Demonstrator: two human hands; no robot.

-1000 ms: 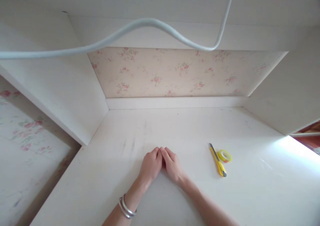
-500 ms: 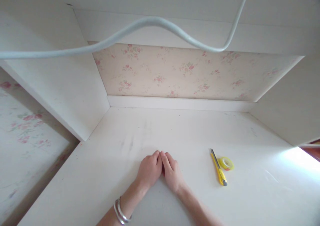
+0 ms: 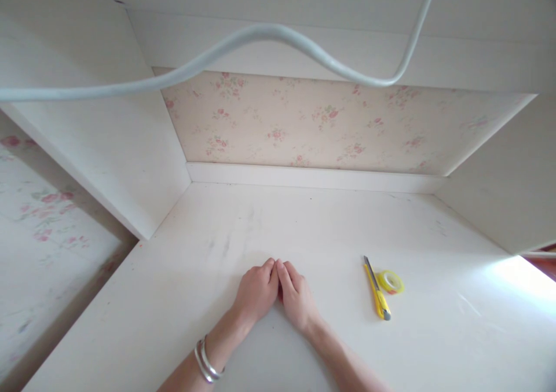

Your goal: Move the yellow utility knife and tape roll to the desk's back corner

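Observation:
My left hand [image 3: 257, 290] and my right hand [image 3: 299, 296] rest together on the white tabletop [image 3: 174, 305], near the middle. Both are closed, with curled fingers, and their thumbs and knuckles touch at the top. No object shows in either one, though the palms are hidden. Two silver bangles [image 3: 207, 362] circle my left wrist. To the right of my right hand lies a yellow utility knife [image 3: 377, 293], a length of its blade out and pointing away from me. Close against its right side is a roll of yellow tape [image 3: 391, 282], lying flat.
White panels [image 3: 108, 149] wall in the desk at left and right. Floral wallpaper [image 3: 278, 120] covers the back above a low white ledge [image 3: 313, 176]. A pale cable [image 3: 269, 32] hangs across the upper view. Light falls on the right edge.
The view has shifted slightly. My hands stay pressed together in the same pose, and the utility knife and tape lie as before.

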